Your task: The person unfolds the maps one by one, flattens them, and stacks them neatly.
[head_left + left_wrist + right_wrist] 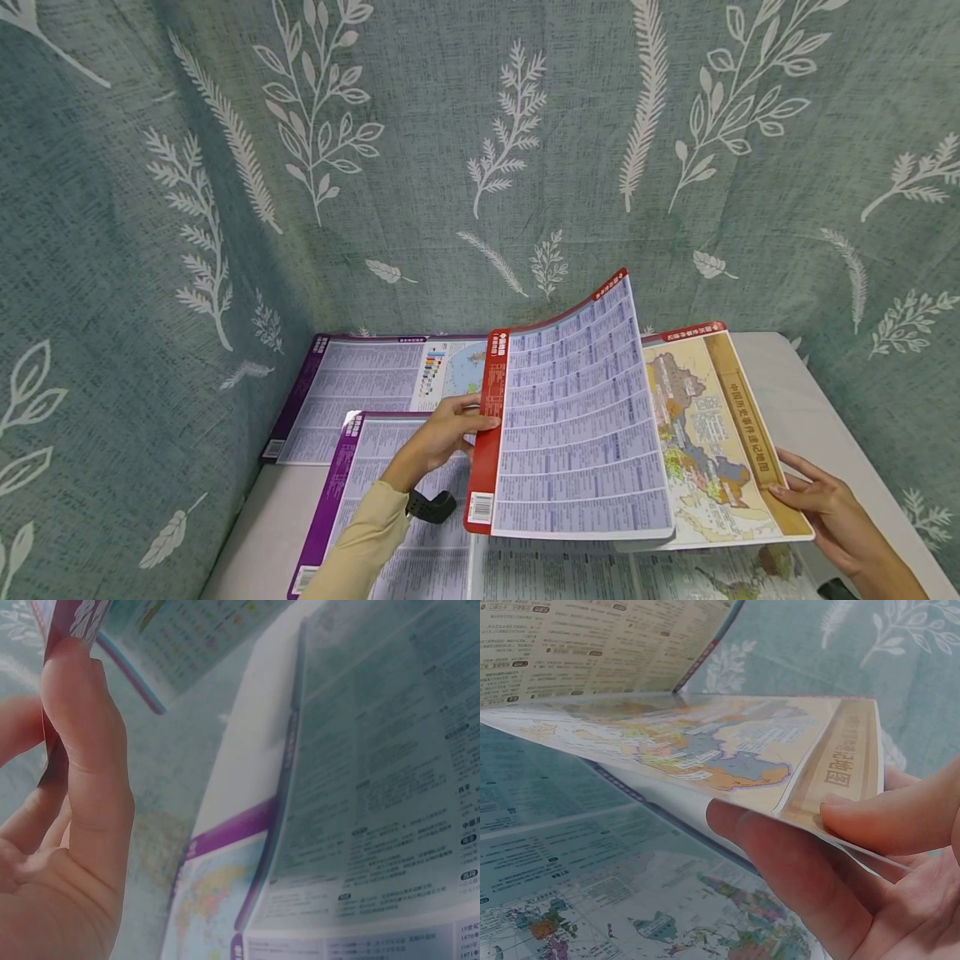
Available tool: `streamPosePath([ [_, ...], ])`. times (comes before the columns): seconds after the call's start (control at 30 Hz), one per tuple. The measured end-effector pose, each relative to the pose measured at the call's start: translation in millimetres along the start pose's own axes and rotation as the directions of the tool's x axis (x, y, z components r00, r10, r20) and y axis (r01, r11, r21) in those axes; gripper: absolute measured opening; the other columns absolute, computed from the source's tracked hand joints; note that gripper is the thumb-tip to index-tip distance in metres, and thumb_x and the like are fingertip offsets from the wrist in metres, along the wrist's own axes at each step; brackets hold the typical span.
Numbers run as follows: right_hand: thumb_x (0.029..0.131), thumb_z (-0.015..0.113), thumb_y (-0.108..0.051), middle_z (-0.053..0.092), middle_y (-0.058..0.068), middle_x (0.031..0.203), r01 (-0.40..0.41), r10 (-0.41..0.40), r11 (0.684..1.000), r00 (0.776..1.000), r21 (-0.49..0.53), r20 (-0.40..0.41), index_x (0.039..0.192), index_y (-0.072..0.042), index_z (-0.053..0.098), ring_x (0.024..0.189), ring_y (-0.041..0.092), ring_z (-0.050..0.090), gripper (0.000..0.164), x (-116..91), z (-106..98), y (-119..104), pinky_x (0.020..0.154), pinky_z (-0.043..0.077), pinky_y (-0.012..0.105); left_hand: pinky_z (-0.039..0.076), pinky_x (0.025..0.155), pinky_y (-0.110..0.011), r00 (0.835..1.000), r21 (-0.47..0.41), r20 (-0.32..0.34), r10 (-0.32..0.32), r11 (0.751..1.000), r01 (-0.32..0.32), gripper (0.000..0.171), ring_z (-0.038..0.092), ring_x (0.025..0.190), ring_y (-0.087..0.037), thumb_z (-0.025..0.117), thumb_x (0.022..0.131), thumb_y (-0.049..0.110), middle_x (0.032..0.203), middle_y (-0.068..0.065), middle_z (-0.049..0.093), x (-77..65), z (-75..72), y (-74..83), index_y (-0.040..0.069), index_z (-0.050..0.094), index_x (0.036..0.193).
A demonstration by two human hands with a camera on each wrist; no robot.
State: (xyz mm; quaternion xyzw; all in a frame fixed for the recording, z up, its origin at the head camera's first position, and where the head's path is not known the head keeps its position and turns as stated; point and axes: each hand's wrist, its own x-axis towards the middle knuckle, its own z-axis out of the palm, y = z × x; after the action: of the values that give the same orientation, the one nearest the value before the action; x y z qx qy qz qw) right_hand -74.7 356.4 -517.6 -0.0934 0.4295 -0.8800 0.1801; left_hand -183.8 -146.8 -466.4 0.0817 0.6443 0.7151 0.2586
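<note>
A folded laminated map sheet (581,433) with a red border is held up, its left panel of printed text raised and curved. My left hand (450,433) pinches the red left edge of that panel, thumb in front; in the left wrist view the thumb and fingers of the left hand (90,765) hold its thin edge. The right panel, a coloured map (697,425) with a tan title strip, lies partly behind the text panel. My right hand (821,504) pinches its right edge, with the thumb on top and fingers beneath, as the right wrist view shows.
Beneath lies an unfolded purple-edged sheet (375,508) with text and maps. Behind it, another dark purple-edged sheet (352,392) lies on the white table (795,392). A leaf-patterned green curtain (450,167) encloses the back and sides.
</note>
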Motion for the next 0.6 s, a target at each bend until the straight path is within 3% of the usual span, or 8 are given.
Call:
streamPosePath([
  [0.6, 0.097, 0.026, 0.014, 0.065, 0.013, 0.116, -0.003, 0.003, 1.0, 1.0, 0.004, 0.016, 0.128, -0.025, 0.058, 0.099, 0.031, 0.064, 0.059, 1.7, 0.1, -0.3, 0.075, 0.054, 0.039, 0.053, 0.05, -0.032, 1.0, 0.009, -0.024, -0.005, 1.0, 0.005, 0.043, 0.068, 0.078, -0.022, 0.065, 0.087, 0.007, 0.095, -0.011, 0.069, -3.0, -8.0, -3.7, -0.005, 0.051, 0.126],
])
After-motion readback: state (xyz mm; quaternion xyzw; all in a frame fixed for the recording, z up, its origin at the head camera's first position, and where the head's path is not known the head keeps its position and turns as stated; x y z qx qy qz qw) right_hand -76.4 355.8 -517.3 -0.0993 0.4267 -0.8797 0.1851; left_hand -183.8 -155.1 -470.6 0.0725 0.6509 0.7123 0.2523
